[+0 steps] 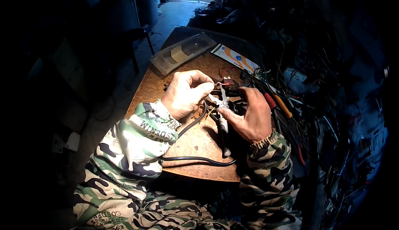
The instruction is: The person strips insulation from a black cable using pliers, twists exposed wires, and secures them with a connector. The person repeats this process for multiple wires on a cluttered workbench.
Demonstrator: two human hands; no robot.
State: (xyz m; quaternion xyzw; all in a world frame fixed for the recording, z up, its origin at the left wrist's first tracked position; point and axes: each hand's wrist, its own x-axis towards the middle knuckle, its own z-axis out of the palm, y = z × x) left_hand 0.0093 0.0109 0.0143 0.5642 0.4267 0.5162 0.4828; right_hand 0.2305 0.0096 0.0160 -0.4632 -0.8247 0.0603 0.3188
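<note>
My left hand (188, 92) is closed, thumb and forefinger pinching a thin reddish wire (221, 83) beside the jaws of a pair of wire-stripping pliers (223, 124). My right hand (252, 115) is round the pliers, its thumb against the metal near the pivot and its fingers on the far side, partly hidden. The dark handle points back toward me. A black cable (193, 126) runs down from beneath my left hand, and a thin yellow wire (211, 113) shows between the hands. Just beyond the jaws sits a small brown-red block (228, 81) with wires.
On the wooden table (195, 147), a clear plastic tray (168, 66) lies at the far left and a white-and-orange card package (235, 58) beyond the hands. Red and yellow tool handles (284, 106) lie to the right, beside tangled wires. A stool (137, 34) stands on the floor further off.
</note>
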